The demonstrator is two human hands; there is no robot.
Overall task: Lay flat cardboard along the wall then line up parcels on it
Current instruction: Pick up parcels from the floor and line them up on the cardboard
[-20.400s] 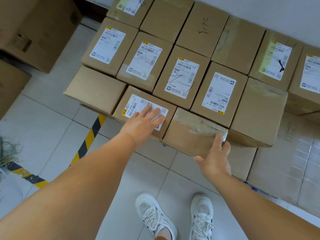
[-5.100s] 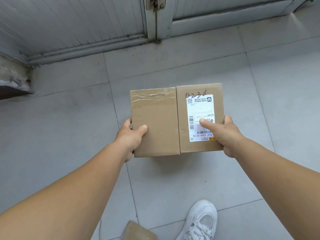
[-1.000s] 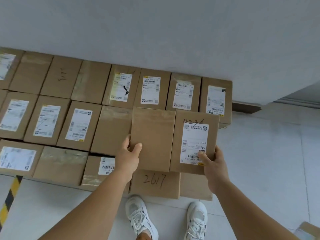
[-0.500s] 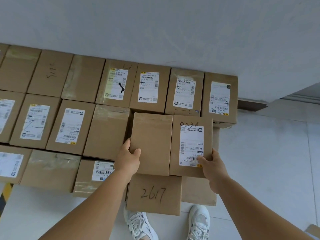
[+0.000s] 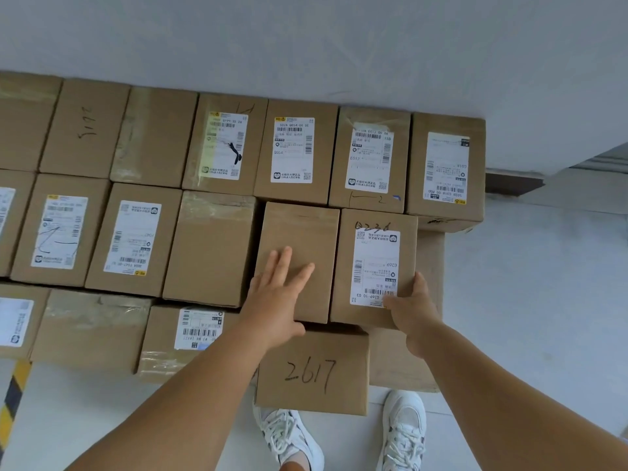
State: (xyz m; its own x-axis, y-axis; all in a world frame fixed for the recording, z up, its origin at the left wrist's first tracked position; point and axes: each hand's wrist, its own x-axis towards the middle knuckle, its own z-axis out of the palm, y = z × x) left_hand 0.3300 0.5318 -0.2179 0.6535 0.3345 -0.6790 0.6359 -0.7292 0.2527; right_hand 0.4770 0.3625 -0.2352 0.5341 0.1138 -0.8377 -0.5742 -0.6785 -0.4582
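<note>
one parcel (image 5: 312,372) reads "2617"; the right hand (image 5: 413,309) grips the labelled parcel (image 5: 373,266).

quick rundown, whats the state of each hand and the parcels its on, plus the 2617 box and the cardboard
left hand: fingers straight, pressing flat on the plain parcel
right hand: grips the labelled parcel's near right corner
plain parcel: set down in the middle row, taped shut
labelled parcel: set down beside it, label up
2617 parcel: front row, closed
flat cardboard: lying under the parcels
</note>
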